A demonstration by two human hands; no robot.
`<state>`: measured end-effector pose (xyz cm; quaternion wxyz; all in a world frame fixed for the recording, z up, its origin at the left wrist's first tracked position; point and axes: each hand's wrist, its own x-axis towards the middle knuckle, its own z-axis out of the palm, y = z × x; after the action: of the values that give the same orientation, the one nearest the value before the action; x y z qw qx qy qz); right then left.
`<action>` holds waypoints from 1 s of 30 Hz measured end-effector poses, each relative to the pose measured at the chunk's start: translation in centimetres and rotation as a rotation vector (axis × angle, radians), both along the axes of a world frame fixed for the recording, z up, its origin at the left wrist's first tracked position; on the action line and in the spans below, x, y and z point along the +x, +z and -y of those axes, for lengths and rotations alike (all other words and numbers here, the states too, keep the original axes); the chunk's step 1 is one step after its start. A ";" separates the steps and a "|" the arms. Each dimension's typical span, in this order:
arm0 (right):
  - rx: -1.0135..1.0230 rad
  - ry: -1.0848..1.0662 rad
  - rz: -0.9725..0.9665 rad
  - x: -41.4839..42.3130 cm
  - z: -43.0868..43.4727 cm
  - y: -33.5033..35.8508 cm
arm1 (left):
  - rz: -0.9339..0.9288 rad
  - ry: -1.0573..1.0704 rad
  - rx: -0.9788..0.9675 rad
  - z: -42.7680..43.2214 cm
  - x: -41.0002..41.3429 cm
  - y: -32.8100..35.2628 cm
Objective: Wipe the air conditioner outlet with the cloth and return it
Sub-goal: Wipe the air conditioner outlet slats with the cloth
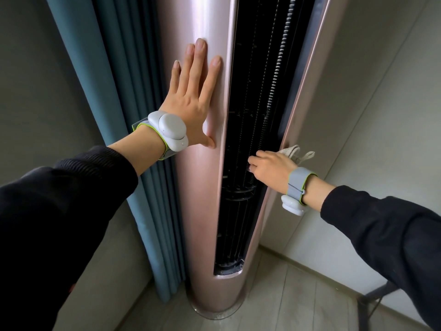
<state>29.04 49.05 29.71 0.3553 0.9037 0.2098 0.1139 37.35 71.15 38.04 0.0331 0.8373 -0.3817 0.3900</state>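
A tall pink floor-standing air conditioner (205, 211) fills the middle of the head view. Its long black outlet slot (248, 130) runs top to bottom, with dark vanes and a ribbed rod inside. My left hand (194, 96) lies flat and spread on the pink casing left of the slot, holding nothing. My right hand (270, 167) is at the slot's right edge, about halfway down, closed on a pale cloth (298, 154). The cloth bunches out behind my fingers against the right casing edge. My fingertips reach into the slot.
A blue curtain (133, 115) hangs in folds just left of the unit. Grey walls close in on both sides. Pale floorboards (281, 295) show below, and a dark metal stand leg (374, 297) sits at the lower right.
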 end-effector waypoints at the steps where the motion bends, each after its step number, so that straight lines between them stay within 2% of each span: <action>1: -0.007 0.008 0.006 0.0 0.1 0.2 | 0.000 0.002 -0.005 0.1 0.1 -0.1; 6: 0.016 -0.032 0.019 -0.4 -0.6 1.5 | 0.004 0.001 -0.002 0.1 0.2 0.1; 8: 0.036 0.032 0.030 -0.5 -0.8 1.0 | 0.004 0.001 -0.003 0.1 0.2 0.0; 12: 0.058 0.027 -0.074 -0.1 -0.1 -0.4 | 0.003 0.000 -0.004 0.0 0.0 0.0; 20: 0.112 -0.009 -0.096 0.2 -0.8 -0.6 | 0.004 0.017 -0.002 0.1 0.0 0.1; 26: 0.069 -0.005 -0.179 -0.5 -0.4 -1.3 | -0.007 0.012 0.001 0.2 -0.3 0.2; 30: 0.056 -0.020 -0.087 -0.6 -0.1 1.2 | -0.022 0.042 0.009 0.1 -0.6 0.3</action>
<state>28.40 49.18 30.88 0.3217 0.9194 0.2129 0.0768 36.73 71.01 38.32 0.0254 0.8496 -0.3654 0.3795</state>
